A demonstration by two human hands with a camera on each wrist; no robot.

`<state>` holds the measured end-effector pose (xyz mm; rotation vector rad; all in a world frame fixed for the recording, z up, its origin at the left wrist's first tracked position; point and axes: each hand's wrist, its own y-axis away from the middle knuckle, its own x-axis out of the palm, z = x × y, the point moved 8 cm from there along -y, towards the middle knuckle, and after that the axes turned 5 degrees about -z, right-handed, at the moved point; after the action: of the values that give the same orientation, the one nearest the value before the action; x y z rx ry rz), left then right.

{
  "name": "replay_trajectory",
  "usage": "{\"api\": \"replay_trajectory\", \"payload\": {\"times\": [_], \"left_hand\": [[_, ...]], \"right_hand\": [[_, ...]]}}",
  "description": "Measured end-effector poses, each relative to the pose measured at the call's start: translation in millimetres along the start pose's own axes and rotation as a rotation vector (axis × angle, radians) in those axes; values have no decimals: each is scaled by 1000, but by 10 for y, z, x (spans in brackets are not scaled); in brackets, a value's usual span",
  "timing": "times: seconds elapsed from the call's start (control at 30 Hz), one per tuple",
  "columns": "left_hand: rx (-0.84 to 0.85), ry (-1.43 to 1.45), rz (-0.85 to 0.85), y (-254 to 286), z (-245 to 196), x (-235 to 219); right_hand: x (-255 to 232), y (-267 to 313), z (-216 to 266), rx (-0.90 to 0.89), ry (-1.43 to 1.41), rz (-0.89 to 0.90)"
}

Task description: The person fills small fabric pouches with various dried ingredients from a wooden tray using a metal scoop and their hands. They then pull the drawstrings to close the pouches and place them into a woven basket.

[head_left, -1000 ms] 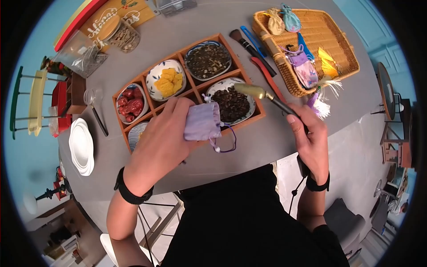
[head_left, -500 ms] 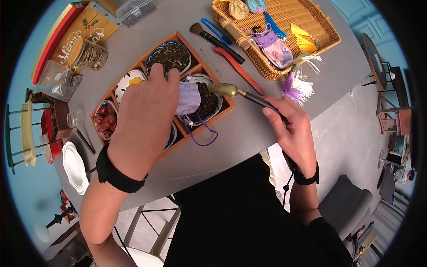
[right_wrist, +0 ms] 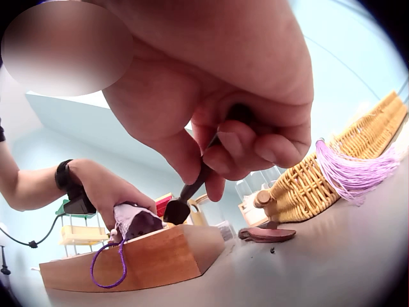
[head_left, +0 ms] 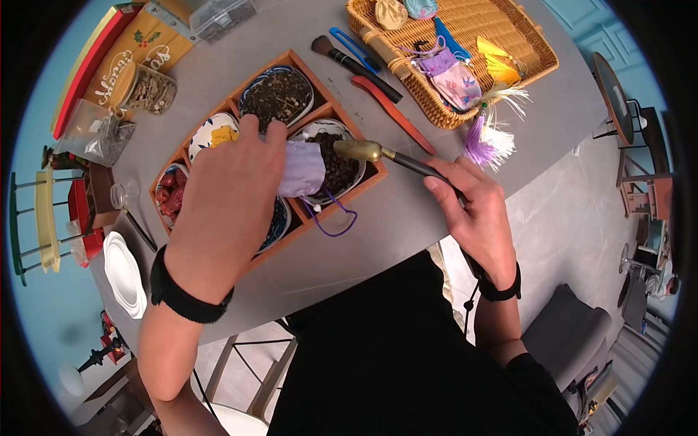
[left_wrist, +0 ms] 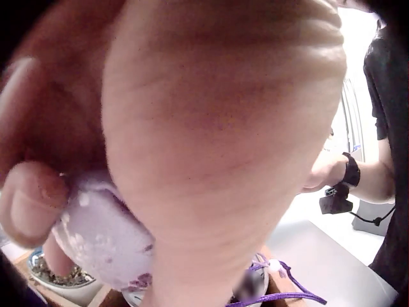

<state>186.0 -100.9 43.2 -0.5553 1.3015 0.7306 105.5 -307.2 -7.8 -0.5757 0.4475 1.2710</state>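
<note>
My left hand (head_left: 225, 211) holds a lavender drawstring pouch (head_left: 302, 170) over the divided wooden box (head_left: 375, 173). The pouch's mouth faces right, and its purple cord (head_left: 342, 232) hangs in a loop past the box's near edge. In the right wrist view the pouch (right_wrist: 135, 220) shows a dark opening. My right hand (head_left: 476, 218) grips the black handle of a small scoop with a brass-coloured head (head_left: 356, 150). That head lies over the bowl of dark brown dried pieces (head_left: 343, 174), just right of the pouch. My left hand partly hides the bowls beneath it.
Other bowls hold dark dried leaves (head_left: 275, 98), yellow pieces (head_left: 224, 134) and red dried fruit (head_left: 171, 192). A wicker basket (head_left: 407, 69) with pouches and tassels stands at back right. Beside it lie a brush (head_left: 356, 65) and red tongs (head_left: 392, 112). White dishes (head_left: 123, 276) sit left.
The head view has turned, so the table things sit further left. My left hand with the pouch has shifted over the box, and the scoop head stays over the bowl of dark pieces.
</note>
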Motion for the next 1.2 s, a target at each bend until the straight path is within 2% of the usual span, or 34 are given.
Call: {"api": "replay_trajectory", "payload": {"times": [0.37,0.43,0.57,0.63,0.87,0.93,0.97,1.03,1.07,1.13,1.17,1.2], "left_hand": [[-67,195,62,75,176,87],[-73,180,61,59,188,70],[-109,261,80,106,279,94],[-147,298,134,142,320,135],[-203,350,240,182,361,238],[-232,549,226,176,336,167],[-227,544,230,189,360,179],[-242,812,304,227,397,287],[-233,805,307,236,406,296],[-296,1032,363,305,402,341],[-288,1018,370,328,411,346],[-279,1030,373,351,412,353]], "right_hand": [[-5,-21,106,-31,39,28],[-20,-44,185,-114,64,11],[59,-65,200,-153,39,52],[121,-65,271,-293,142,54],[52,-91,301,-226,159,13],[17,-76,271,-158,81,22],[-9,-67,284,-153,77,17],[-75,-70,286,-98,-36,30],[-131,-68,289,-92,-39,20],[-163,-56,331,-121,-111,77],[-175,-67,339,-114,-120,64],[-166,-72,433,-221,-148,83]]}}
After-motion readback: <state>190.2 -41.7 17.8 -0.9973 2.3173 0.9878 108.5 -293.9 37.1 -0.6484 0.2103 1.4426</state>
